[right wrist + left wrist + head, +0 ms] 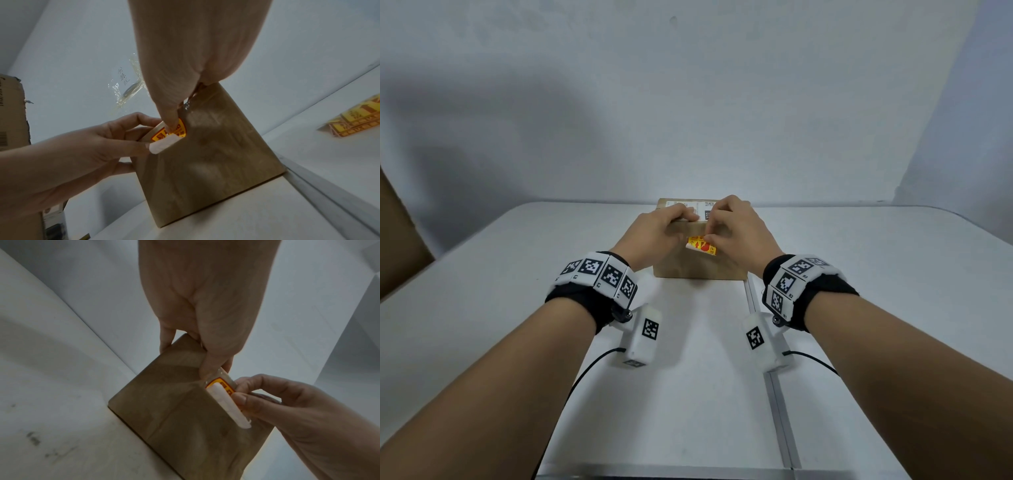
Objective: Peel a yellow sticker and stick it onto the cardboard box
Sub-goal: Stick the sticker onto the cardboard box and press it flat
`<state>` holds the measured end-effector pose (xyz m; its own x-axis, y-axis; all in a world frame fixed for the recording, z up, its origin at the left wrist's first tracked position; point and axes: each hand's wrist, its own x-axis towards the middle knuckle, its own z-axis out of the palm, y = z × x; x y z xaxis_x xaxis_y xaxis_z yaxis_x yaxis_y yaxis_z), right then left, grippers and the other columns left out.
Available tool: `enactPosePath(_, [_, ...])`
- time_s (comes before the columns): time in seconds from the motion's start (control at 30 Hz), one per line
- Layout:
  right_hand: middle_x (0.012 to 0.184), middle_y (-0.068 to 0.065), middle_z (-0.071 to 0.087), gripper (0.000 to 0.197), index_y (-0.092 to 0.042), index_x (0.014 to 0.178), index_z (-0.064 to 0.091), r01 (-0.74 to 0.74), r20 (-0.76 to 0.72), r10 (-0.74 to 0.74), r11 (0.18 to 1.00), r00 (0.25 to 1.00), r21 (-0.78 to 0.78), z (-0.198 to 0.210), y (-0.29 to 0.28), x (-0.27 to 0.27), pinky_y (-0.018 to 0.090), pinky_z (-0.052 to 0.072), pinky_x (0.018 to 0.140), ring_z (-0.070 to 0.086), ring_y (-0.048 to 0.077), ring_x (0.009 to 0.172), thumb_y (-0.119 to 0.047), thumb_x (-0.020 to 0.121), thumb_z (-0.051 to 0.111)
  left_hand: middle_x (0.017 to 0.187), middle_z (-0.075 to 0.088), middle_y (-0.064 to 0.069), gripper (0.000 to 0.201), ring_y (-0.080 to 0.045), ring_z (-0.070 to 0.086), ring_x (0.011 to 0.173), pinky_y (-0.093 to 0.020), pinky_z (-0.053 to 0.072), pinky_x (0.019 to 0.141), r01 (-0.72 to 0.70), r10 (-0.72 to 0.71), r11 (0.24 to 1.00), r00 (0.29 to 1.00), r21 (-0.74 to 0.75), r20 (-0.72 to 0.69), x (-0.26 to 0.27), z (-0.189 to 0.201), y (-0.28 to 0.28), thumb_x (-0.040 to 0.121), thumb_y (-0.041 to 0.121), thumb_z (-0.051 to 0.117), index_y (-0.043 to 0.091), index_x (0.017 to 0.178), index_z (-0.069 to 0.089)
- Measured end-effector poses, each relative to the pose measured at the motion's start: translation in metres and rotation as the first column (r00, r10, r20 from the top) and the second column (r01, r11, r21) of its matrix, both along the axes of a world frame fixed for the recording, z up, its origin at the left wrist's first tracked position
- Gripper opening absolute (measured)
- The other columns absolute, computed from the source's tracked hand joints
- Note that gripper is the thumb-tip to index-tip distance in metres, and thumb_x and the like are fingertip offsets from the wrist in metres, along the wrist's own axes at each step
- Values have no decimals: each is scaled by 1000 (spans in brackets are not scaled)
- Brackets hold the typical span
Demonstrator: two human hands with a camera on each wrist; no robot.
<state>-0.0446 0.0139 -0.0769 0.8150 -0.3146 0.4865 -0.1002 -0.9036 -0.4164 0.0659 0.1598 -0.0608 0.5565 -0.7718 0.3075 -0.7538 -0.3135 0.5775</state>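
A brown cardboard box (698, 267) stands on the white table (517, 308) near the back wall. A yellow sticker (703, 246) with red print lies against the upper part of its near face, and one edge is curled up white (226, 404). My left hand (657, 233) lies over the box's top near edge. Its thumb and forefinger (207, 369) pinch the end of the perforated backing strip (223, 372). My right hand (736, 229) pinches the sticker from the right, its thumb (170, 125) pressing on the yellow face (160, 137).
A pile of yellow stickers (357, 116) lies on the table to the right of the box. A large brown carton (400, 233) stands at the far left. A metal seam (774, 377) runs along the table. A white label (688, 205) is on the box top.
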Motion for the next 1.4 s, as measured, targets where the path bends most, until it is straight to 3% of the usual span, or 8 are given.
enactPosePath(0.13, [115,0,54,6,-14,83,68,16,-3,-16,1000,1000,-20,-1,1,1,22,35,86,48,21,110,-19,80,69,116,62,16,30,-5,52,100,-16,35,81,-4,4,1000,1000,-3,-4,-2,0,0,89,17,57,23,118,62])
enactPosePath(0.23, [115,0,55,5,-14,83,68,27,-9,-27,999,1000,-32,0,2,2,21,36,84,50,20,109,-18,80,68,121,63,14,29,-5,52,101,-16,35,84,2,-2,1000,1000,-17,-10,-4,1,1,88,16,57,20,117,63])
enactPosePath(0.4, [114,1,55,7,-12,83,68,47,-2,-47,997,999,-62,-2,3,5,26,41,87,50,22,108,-17,80,66,116,64,15,28,-9,56,99,-12,39,74,-24,24,999,1000,-27,1,-6,-1,0,87,14,57,19,113,63])
enactPosePath(0.5, [113,1,55,7,-11,83,67,65,12,-64,995,998,-79,-4,4,6,29,43,87,50,23,106,-18,80,65,119,65,13,29,-12,59,107,-16,37,82,-34,34,999,999,-32,-1,-5,-4,-1,85,13,58,21,112,64])
enactPosePath(0.73, [113,2,54,7,-11,84,65,66,15,-65,993,998,-99,-6,4,7,32,44,88,48,23,106,-17,81,64,119,66,12,25,-13,59,110,-18,40,86,-63,61,996,998,-67,-33,-4,-9,-6,83,14,62,23,107,64])
enactPosePath(0.9, [110,4,54,6,-10,81,64,70,47,-65,992,997,-104,-10,4,10,39,46,89,48,26,103,-15,80,63,114,67,15,23,-14,60,106,-27,46,91,-97,96,990,995,-98,-20,-4,-13,-10,81,19,63,27,103,64])
enactPosePath(1.13, [112,8,53,4,-9,82,63,88,43,-83,989,996,-122,-10,7,9,39,44,90,48,29,102,-13,81,63,108,66,16,22,-14,61,103,-32,48,91,-102,102,988,995,-112,-11,-4,-16,-11,80,19,64,30,100,64])
enactPosePath(1.4, [110,13,47,7,-4,84,58,103,3,-103,993,995,-54,-5,6,9,40,46,84,50,30,98,-6,79,63,99,57,24,24,-12,59,102,-27,46,90,-126,123,986,992,-110,-34,-5,-14,-12,80,18,64,29,102,65])
